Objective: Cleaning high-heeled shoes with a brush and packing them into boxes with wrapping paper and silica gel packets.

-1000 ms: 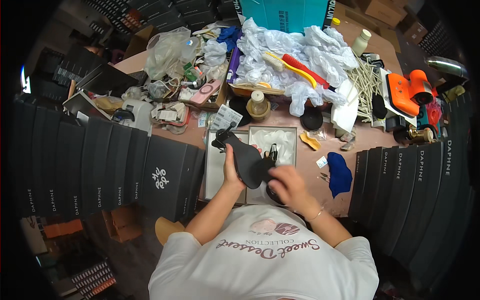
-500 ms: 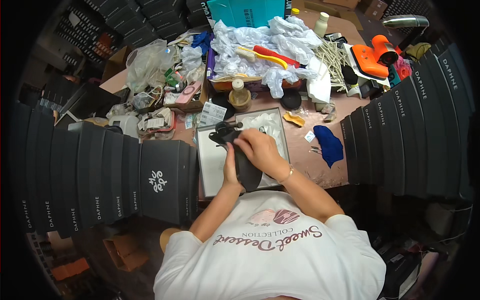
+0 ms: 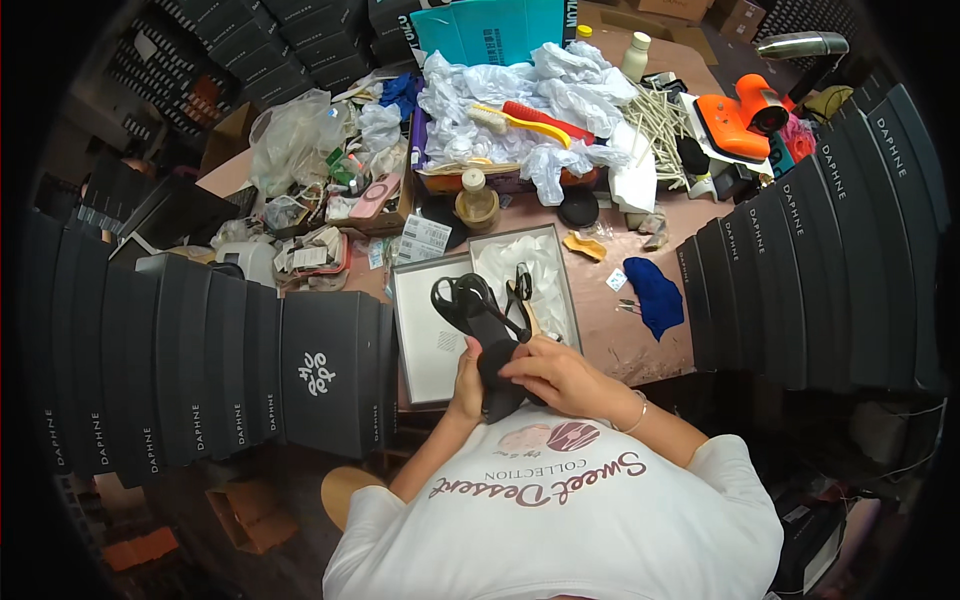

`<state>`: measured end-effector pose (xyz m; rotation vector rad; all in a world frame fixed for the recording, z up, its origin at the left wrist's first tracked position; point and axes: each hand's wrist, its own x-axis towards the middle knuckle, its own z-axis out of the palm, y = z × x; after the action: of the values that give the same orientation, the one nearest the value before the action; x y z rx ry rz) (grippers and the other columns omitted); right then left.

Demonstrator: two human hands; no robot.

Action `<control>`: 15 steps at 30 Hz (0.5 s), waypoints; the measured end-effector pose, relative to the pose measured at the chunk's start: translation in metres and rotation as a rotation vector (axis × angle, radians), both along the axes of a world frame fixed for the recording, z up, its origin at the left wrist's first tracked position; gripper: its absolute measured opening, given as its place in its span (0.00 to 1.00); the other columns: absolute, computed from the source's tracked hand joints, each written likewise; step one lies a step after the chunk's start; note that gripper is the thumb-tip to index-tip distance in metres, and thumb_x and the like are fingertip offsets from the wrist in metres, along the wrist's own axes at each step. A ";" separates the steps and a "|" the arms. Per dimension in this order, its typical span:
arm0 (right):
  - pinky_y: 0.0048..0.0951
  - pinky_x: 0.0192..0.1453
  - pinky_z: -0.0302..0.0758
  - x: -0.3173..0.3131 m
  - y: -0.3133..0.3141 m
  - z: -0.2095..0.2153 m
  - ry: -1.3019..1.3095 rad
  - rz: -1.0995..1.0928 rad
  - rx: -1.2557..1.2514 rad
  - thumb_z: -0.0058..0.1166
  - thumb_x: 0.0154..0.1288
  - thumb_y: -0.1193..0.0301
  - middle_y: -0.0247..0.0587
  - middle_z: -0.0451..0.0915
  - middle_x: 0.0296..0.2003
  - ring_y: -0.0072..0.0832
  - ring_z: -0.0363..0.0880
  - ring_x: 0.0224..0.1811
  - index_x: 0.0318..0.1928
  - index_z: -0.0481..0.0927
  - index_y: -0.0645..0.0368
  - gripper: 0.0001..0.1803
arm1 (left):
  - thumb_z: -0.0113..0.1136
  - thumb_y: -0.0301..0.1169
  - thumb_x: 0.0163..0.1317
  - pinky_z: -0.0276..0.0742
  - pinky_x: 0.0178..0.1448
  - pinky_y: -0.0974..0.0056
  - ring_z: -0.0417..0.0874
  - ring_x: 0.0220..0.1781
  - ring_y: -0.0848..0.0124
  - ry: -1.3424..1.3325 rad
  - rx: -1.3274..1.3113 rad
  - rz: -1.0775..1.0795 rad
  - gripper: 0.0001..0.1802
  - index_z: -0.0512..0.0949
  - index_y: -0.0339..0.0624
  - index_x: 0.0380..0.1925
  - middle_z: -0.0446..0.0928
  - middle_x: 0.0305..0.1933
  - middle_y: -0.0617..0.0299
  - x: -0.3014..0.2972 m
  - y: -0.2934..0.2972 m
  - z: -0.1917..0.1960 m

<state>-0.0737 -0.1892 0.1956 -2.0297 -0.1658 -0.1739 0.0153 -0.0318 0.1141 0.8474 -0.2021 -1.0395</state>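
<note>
My left hand (image 3: 466, 385) is closed around a black strappy sandal (image 3: 482, 325), held tilted close to my chest with its looped straps pointing away from me. The fingers of my right hand (image 3: 565, 378) are bent and pressed together against a dark rounded area at the sandal's near end; what lies under the fingertips is hidden. Beyond the hands lies an open grey shoe box (image 3: 570, 300) lined with white tissue paper (image 3: 548, 262). A second black sandal (image 3: 519, 285) lies in the tissue, partly covered by my right hand. The box's white-lined lid (image 3: 425, 345) is on the left.
Tall stacks of dark shoe boxes flank me at left (image 3: 330, 370) and right (image 3: 800, 270). Toward the back are a bin of crumpled tissue (image 3: 460, 130) with brushes on it, a jar (image 3: 476, 200) and an orange device (image 3: 735, 125). A blue cloth (image 3: 655, 298) lies at right.
Both hands have brought the sandal nearer to my chest, and its straps now spread open. My right hand has slid from the strap end to the near end. The second sandal shows more.
</note>
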 end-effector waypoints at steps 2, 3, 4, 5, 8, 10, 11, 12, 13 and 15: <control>0.34 0.46 0.72 0.011 -0.004 -0.012 -0.127 -0.164 -0.058 0.57 0.51 0.84 0.46 0.75 0.39 0.42 0.74 0.42 0.43 0.79 0.63 0.15 | 0.33 0.60 0.68 0.71 0.60 0.63 0.74 0.56 0.69 0.078 -0.043 -0.019 0.39 0.55 0.40 0.66 0.69 0.56 0.58 0.000 -0.004 -0.001; 0.34 0.46 0.72 0.021 -0.010 -0.020 -0.192 -0.254 -0.097 0.56 0.51 0.84 0.46 0.75 0.39 0.43 0.74 0.42 0.42 0.79 0.64 0.15 | 0.33 0.60 0.68 0.70 0.60 0.63 0.74 0.56 0.69 0.105 -0.046 -0.049 0.39 0.55 0.40 0.66 0.69 0.56 0.58 -0.002 -0.005 -0.001; 0.35 0.45 0.72 0.034 -0.017 -0.024 -0.299 -0.285 -0.192 0.55 0.50 0.85 0.46 0.74 0.40 0.43 0.74 0.41 0.42 0.78 0.65 0.15 | 0.33 0.60 0.68 0.70 0.61 0.63 0.74 0.57 0.69 0.124 -0.046 -0.080 0.39 0.55 0.40 0.66 0.69 0.57 0.58 0.000 -0.004 0.001; 0.35 0.43 0.72 0.038 -0.006 -0.020 -0.308 -0.327 -0.140 0.54 0.51 0.85 0.46 0.74 0.39 0.43 0.73 0.40 0.42 0.78 0.64 0.15 | 0.34 0.60 0.68 0.70 0.61 0.63 0.73 0.57 0.68 0.146 -0.049 -0.104 0.38 0.55 0.40 0.66 0.69 0.57 0.58 -0.001 -0.006 0.003; 0.35 0.42 0.71 0.012 -0.001 0.006 -0.130 -0.092 -0.177 0.55 0.52 0.83 0.46 0.73 0.37 0.43 0.73 0.39 0.41 0.78 0.64 0.13 | 0.31 0.57 0.70 0.68 0.63 0.62 0.72 0.59 0.68 -0.068 0.022 -0.028 0.36 0.58 0.40 0.64 0.69 0.58 0.58 -0.002 0.001 -0.004; 0.34 0.41 0.71 0.005 -0.004 0.012 -0.050 -0.042 -0.190 0.55 0.53 0.83 0.46 0.73 0.36 0.43 0.73 0.39 0.41 0.79 0.63 0.13 | 0.31 0.56 0.70 0.68 0.63 0.63 0.72 0.59 0.68 -0.108 0.005 -0.071 0.35 0.57 0.40 0.65 0.69 0.57 0.58 0.000 0.000 -0.002; 0.34 0.41 0.71 0.006 -0.006 0.004 -0.122 -0.140 -0.175 0.56 0.53 0.82 0.46 0.73 0.36 0.43 0.73 0.38 0.41 0.79 0.62 0.13 | 0.31 0.56 0.70 0.68 0.63 0.63 0.72 0.59 0.68 -0.148 -0.053 -0.109 0.36 0.56 0.40 0.66 0.70 0.57 0.58 -0.001 -0.004 -0.004; 0.34 0.40 0.71 0.022 -0.007 -0.009 -0.220 -0.224 -0.158 0.56 0.53 0.82 0.46 0.73 0.36 0.42 0.73 0.38 0.41 0.79 0.62 0.13 | 0.31 0.56 0.70 0.69 0.62 0.63 0.73 0.58 0.68 0.001 -0.073 -0.164 0.35 0.56 0.41 0.66 0.69 0.58 0.58 0.002 -0.009 0.008; 0.34 0.40 0.71 0.031 -0.010 -0.016 -0.318 -0.306 -0.141 0.57 0.53 0.82 0.45 0.73 0.36 0.42 0.73 0.37 0.41 0.79 0.61 0.13 | 0.30 0.56 0.70 0.69 0.62 0.63 0.73 0.57 0.68 -0.020 -0.052 -0.138 0.35 0.57 0.41 0.66 0.70 0.57 0.58 0.000 -0.011 0.005; 0.33 0.42 0.71 0.008 -0.011 0.006 -0.137 -0.054 -0.190 0.56 0.54 0.81 0.44 0.73 0.36 0.42 0.73 0.38 0.45 0.79 0.61 0.15 | 0.30 0.57 0.70 0.70 0.61 0.62 0.74 0.56 0.67 -0.096 0.003 -0.064 0.35 0.58 0.41 0.65 0.71 0.55 0.57 0.007 -0.003 -0.002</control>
<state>-0.0660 -0.2002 0.2018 -2.2133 -0.2207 -0.3430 0.0223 -0.0349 0.1125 0.8985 -0.3103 -1.0595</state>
